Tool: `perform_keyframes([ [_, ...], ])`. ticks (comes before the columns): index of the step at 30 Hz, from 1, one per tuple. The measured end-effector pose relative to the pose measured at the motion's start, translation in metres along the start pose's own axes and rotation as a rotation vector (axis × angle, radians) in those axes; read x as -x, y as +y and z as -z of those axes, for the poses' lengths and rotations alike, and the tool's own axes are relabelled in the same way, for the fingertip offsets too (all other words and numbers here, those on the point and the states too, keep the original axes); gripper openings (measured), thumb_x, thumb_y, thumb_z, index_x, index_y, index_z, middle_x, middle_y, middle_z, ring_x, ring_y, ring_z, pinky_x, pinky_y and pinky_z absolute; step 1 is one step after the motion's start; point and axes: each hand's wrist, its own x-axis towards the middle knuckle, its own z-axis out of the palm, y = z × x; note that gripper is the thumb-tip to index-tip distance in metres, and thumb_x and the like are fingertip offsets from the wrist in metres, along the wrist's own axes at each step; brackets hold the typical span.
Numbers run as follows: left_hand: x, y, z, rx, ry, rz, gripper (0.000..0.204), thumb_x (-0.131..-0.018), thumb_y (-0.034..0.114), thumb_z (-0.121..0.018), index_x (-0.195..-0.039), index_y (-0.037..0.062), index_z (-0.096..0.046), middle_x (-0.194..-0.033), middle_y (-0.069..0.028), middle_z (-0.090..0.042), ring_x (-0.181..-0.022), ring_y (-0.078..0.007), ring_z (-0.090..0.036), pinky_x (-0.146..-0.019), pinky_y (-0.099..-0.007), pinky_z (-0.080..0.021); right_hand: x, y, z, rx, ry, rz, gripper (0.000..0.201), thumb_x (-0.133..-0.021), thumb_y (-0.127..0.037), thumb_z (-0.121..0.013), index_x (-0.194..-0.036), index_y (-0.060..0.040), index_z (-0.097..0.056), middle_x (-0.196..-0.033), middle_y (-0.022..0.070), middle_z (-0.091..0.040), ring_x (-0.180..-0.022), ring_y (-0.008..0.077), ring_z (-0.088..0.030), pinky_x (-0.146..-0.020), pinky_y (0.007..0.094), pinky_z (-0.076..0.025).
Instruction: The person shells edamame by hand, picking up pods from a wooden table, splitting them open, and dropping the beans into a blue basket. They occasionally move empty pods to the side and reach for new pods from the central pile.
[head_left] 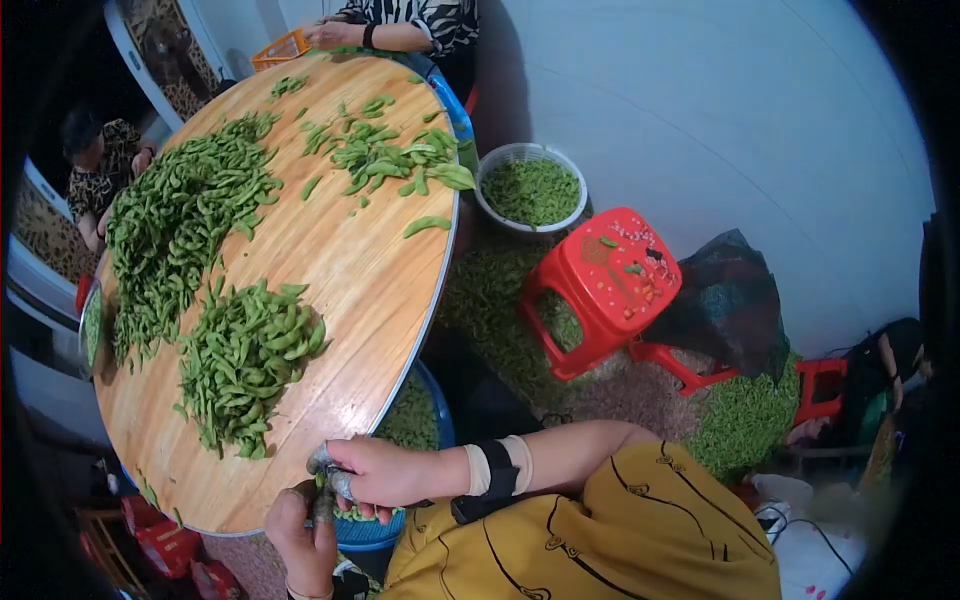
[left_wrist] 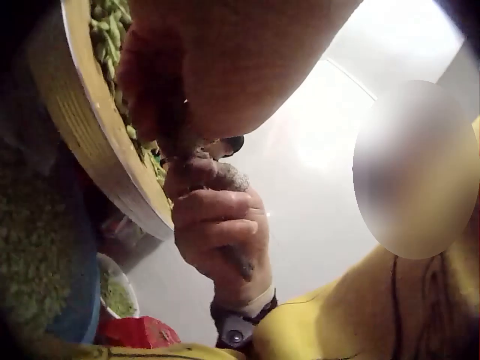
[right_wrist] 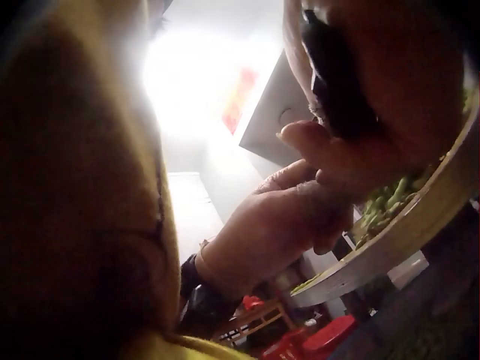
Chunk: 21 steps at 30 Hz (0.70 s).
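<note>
The left hand [head_left: 300,540] and right hand [head_left: 388,473] are pinching a green pod [head_left: 320,482], its long axis hidden, between their fingertips beside the surface [head_left: 345,370], while the nearer pile [head_left: 245,365] is lying forward and left

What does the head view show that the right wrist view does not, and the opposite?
Only the head view shows the white basin, the orange basket and the dark mesh.
Only the right wrist view shows the bright glare and the red patch high up.
Both show the left hand, right hand, table, pods and yellow clothing.
</note>
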Motion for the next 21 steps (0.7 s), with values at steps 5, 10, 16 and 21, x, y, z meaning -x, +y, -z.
perform_keyframes([
  [5,0.003,0.003,-0.006,0.196,-0.008,0.21,0.012,-0.078,0.001,-0.061,-0.089,-0.0027,-0.06,-0.073,-0.0093,-0.057,-0.065,-0.0184,-0.054,-0.06,-0.0311,-0.044,0.007,0.002,0.003,0.098,0.045,0.155,0.026,-0.08,0.005,-0.041,-0.105,-0.0011,-0.049,-0.072,0.0064,-0.057,-0.051,0.0114,-0.056,-0.038,0.0267,-0.048],
  [10,0.001,0.006,-0.002,0.65,0.029,0.538,0.012,-0.079,0.003,-0.064,-0.089,-0.0021,-0.062,-0.074,-0.0081,-0.06,-0.066,-0.0122,-0.055,-0.06,-0.0279,-0.045,0.011,0.003,0.006,0.095,0.001,0.223,0.024,-0.08,0.005,-0.041,-0.101,-0.0006,-0.051,-0.072,0.006,-0.056,-0.051,0.0115,-0.056,-0.038,0.0263,-0.048],
  [16,0.001,0.01,0.006,0.007,-0.099,0.14,0.015,-0.076,-0.002,-0.061,-0.09,-0.0027,-0.06,-0.08,-0.0098,-0.058,-0.071,-0.0196,-0.056,-0.066,-0.0282,-0.045,0.012,0.0,0.009,0.1,-0.032,0.044,0.03,-0.083,0.005,-0.039,-0.108,-0.0028,-0.053,-0.077,0.0056,-0.058,-0.054,0.0116,-0.06,-0.042,0.0249,-0.051],
  [21,-0.005,0.005,0.003,-0.455,0.181,-0.345,0.03,-0.071,0.0,-0.068,-0.101,0.0002,-0.067,-0.101,-0.0128,-0.062,-0.077,-0.0274,-0.058,-0.065,-0.0355,-0.049,0.005,-0.006,0.006,-0.011,-0.049,-0.016,0.029,-0.083,0.004,-0.039,-0.109,0.0004,-0.051,-0.081,0.0068,-0.057,-0.057,0.0126,-0.061,-0.043,0.0254,-0.052],
])
